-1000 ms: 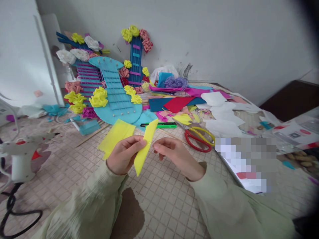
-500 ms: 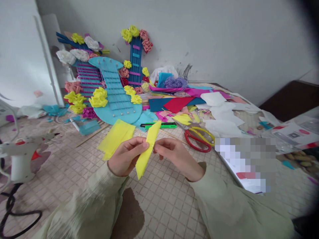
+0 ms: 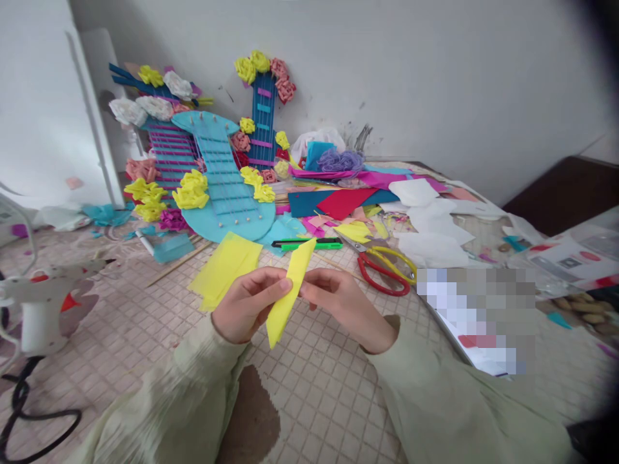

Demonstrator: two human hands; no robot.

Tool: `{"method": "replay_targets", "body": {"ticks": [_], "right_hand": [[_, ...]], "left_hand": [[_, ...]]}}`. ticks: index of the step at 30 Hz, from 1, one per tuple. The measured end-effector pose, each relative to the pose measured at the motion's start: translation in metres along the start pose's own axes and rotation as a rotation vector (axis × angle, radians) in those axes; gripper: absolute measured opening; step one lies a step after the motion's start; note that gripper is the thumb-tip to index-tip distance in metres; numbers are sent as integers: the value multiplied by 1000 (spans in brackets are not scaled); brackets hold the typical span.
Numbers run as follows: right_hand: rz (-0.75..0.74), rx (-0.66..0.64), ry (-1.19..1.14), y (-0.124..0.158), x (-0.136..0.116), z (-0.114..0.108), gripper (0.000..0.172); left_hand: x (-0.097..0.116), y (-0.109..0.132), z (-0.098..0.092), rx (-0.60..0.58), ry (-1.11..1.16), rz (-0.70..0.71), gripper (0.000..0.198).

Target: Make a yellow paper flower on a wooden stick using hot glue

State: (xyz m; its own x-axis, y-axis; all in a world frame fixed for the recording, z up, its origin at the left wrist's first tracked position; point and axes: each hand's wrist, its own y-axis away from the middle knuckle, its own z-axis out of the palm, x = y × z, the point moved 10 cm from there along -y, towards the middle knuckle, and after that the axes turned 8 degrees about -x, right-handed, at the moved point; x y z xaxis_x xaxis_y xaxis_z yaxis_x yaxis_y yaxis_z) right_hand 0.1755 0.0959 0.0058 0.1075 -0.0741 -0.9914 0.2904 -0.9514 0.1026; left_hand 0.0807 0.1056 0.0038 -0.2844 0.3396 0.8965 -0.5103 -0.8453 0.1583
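Note:
A folded strip of yellow crepe paper [image 3: 285, 306] stands tilted in front of me, above the table. My left hand [image 3: 246, 299] pinches it near the middle, thumb on the near face and fingers behind. At its right edge, the curled fingertips of my right hand [image 3: 336, 299] are closed on the paper, partly hidden behind it. More yellow crepe paper sheets [image 3: 225, 267] lie flat just beyond my left hand. Behind the strip's upper end is a green utility knife [image 3: 312, 243]. Scissors [image 3: 387, 270] with red and yellow handles rest to the right.
A white glue gun [image 3: 41, 303] with a black cord stands at the left. Paper-flowered blue stringed models [image 3: 227, 174] lean against the wall. A phone [image 3: 464, 335], partly pixelated, lies at the right. White paper scraps [image 3: 435, 225] and purple yarn [image 3: 341, 160] are at the back.
The yellow strip and my left hand have shifted slightly to the right. My right fingertips now meet the strip's edge more closely.

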Motion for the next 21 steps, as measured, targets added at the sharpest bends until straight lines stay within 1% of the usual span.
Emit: {"method": "replay_targets", "body": {"ticks": [6, 11, 21], "right_hand": [[-2, 5, -1, 0, 2, 0, 27], [-20, 1, -6, 0, 0, 0, 26], [-58, 17, 95, 3, -8, -2, 27]], "left_hand": [[-1, 0, -4, 25, -30, 16, 14], [-1, -1, 0, -16, -28, 31, 12], [-5, -3, -2, -7, 18, -4, 14]]}}
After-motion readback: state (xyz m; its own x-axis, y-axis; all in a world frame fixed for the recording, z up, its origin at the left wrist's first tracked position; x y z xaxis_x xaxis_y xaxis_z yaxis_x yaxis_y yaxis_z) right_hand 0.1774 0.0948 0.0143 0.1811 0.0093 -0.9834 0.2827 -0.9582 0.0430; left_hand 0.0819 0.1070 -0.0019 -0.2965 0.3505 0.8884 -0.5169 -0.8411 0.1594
